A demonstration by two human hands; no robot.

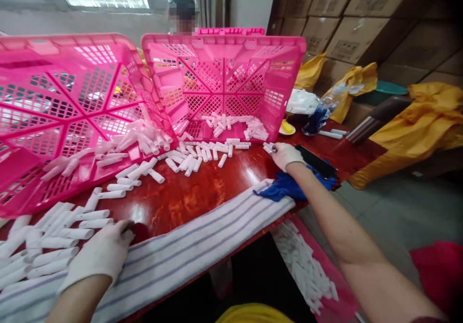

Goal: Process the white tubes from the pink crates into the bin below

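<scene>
My left hand [99,253], in a white glove, rests at the near left on the edge of a striped towel [202,236]. Its fingers are curled together; whatever they may hold is hidden. Beside it lies a heap of white tubes [54,245]. Across the table my right hand [288,157], also gloved, has its fingers closed on a small white tube [268,147] near the tabletop. Under the right forearm are a blue cloth [280,188] and a dark flat object [316,161]. More white tubes [191,158] are scattered mid-table.
Two pink baskets [223,92] [61,91] lie on their sides with tubes spilling out. A bottle [320,115] and yellow bags [415,125] stand at the right. Below the table edge is a pink container of tubes [307,265]. Cartons [354,38] and a person [182,11] are behind.
</scene>
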